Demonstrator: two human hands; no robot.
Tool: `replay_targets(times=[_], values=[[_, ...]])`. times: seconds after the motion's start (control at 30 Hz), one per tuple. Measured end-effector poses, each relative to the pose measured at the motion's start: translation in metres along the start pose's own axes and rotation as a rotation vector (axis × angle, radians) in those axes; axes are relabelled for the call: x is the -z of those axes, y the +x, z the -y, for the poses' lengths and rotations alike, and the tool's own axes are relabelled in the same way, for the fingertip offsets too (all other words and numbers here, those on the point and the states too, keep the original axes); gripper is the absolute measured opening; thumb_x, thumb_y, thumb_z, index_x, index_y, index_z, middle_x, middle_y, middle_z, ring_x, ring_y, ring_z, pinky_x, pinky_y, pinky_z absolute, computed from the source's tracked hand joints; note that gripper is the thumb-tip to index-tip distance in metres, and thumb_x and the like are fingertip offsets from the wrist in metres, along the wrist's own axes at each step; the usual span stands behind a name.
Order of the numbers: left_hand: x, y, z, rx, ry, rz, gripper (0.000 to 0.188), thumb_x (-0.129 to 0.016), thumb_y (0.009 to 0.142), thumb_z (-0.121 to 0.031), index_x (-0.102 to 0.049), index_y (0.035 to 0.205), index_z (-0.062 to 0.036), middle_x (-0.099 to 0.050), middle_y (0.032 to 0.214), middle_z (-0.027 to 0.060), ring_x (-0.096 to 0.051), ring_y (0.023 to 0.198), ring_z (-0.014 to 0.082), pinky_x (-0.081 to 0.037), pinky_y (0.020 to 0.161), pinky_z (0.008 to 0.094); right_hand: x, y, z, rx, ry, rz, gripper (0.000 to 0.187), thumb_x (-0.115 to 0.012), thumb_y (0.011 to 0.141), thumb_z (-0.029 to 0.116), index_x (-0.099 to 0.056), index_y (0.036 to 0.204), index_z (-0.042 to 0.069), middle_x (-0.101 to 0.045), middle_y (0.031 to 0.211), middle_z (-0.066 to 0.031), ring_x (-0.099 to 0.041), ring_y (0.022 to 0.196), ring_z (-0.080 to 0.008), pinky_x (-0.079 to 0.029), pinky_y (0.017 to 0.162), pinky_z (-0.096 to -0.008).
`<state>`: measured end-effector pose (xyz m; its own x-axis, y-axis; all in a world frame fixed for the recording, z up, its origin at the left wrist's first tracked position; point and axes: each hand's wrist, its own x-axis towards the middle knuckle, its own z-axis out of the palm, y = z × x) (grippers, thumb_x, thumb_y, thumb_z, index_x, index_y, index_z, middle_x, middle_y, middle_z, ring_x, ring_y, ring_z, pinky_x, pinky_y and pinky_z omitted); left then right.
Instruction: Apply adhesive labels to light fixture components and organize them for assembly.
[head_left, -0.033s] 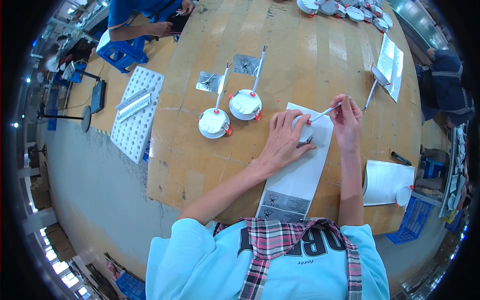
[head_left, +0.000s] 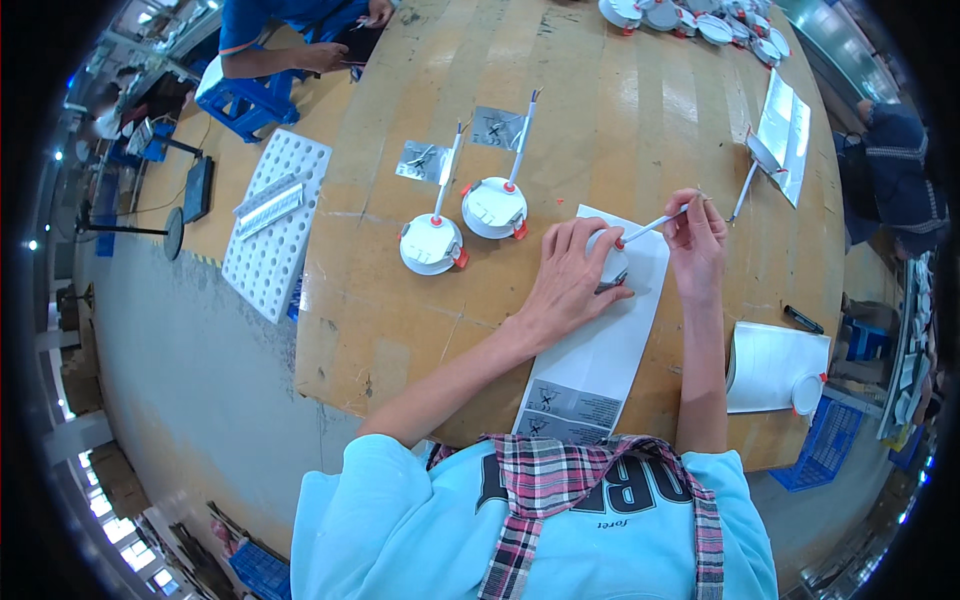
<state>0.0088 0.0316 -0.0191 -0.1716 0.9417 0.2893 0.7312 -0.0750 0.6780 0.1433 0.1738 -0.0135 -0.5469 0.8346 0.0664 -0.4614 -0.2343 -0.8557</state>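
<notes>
Label sheet (head_left: 600,345): laid lengthwise on the bench (head_left: 430,335), with silver labels (head_left: 572,403) carried across its near end and its white backing shown beyond them.
Held lamp (head_left: 612,266): rested on the far half of the label sheet, partly covered by fingers; whether it is laid fully flat cannot be told.
Left hand (head_left: 572,272): placed over the far half of the label sheet, palm down; its grip is closed around the held lamp, with the fingers curled over the far side and the thumb set at the near side.
Cable (head_left: 655,224): led from a red collar on the held lamp, past the right edge of the label sheet.
Right hand (head_left: 698,240): held just right of the label sheet; its grip is pinched on the cable's free end.
Finished-looking pair: a nearer lamp (head_left: 430,247) and a farther lamp (head_left: 494,208) are stood left of the label sheet, each with its cable pointed away and a silver label beside or under it.
Lamp pile (head_left: 712,28): heaped well beyond the label sheet's far end.
White folded sheet (head_left: 792,130): set to the far right of the label sheet, with a corded lamp laid against it.
Paper stack (head_left: 765,365): placed right of the label sheet, with a round white lamp (head_left: 807,393) laid on its corner.
Black marker (head_left: 803,319): left right of the label sheet, just beyond the paper stack.
Perforated tray (head_left: 290,165): seen well left of the label sheet.
</notes>
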Motion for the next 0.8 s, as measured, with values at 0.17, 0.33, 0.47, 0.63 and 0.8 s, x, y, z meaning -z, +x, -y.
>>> replay_targets(times=[0.17,0.33,0.47,0.63,0.8], values=[[-0.001,-0.001,-0.002,-0.002,0.032,-0.01,0.067,-0.08,0.069,-0.029,-0.046,0.123,-0.0098,-0.044,0.12,0.0107,-0.04,0.117,0.0301,-0.026,0.1,0.0443,0.007,0.002,-0.006,0.048,0.032,-0.078,0.021,-0.06,0.094,0.016,-0.066,0.104,-0.001,-0.064,0.084,-0.0059,-0.048,0.064,-0.0065,-0.037,0.056,-0.0193],[-0.005,0.001,-0.008,0.047,0.067,-0.041,0.067,-0.079,0.069,-0.032,-0.046,0.122,-0.0115,-0.045,0.117,0.0092,-0.039,0.114,0.0277,-0.024,0.099,0.0458,-0.014,0.004,-0.002,0.202,-0.225,-0.211,0.019,-0.061,0.093,0.014,-0.069,0.101,-0.002,-0.066,0.084,-0.0075,-0.049,0.066,-0.0056,-0.038,0.057,-0.0199],[-0.009,0.007,-0.009,0.044,0.091,-0.073,0.066,-0.079,0.069,-0.033,-0.045,0.122,-0.0119,-0.045,0.116,0.0087,-0.039,0.113,0.027,-0.024,0.097,0.0465,-0.019,0.002,0.001,0.318,-0.501,-0.327,0.018,-0.06,0.093,0.011,-0.068,0.103,-0.002,-0.068,0.089,-0.0088,-0.054,0.07,-0.0062,-0.044,0.062,-0.0207],[-0.011,0.014,-0.006,0.061,0.073,-0.091,0.077,-0.078,0.072,-0.034,-0.039,0.132,-0.0073,-0.043,0.126,0.0132,-0.037,0.124,0.0311,-0.021,0.105,0.051,-0.034,0.01,0.023,0.245,-0.54,-0.298,0.029,-0.059,0.093,0.011,-0.06,0.119,-0.002,-0.067,0.103,-0.0083,-0.058,0.075,-0.009,-0.049,0.07,-0.0229],[0.028,-0.019,-0.006,0.058,-0.015,-0.215,0.074,-0.072,0.08,-0.019,-0.033,0.14,0.0,-0.037,0.14,0.0187,-0.035,0.131,0.0318,-0.028,0.108,0.0429,-0.019,-0.032,0.026,0.319,-0.792,-0.256,0.026,-0.059,0.092,0.009,-0.059,0.116,-0.002,-0.065,0.104,-0.0062,-0.061,0.084,-0.0144,-0.05,0.075,-0.0285]])
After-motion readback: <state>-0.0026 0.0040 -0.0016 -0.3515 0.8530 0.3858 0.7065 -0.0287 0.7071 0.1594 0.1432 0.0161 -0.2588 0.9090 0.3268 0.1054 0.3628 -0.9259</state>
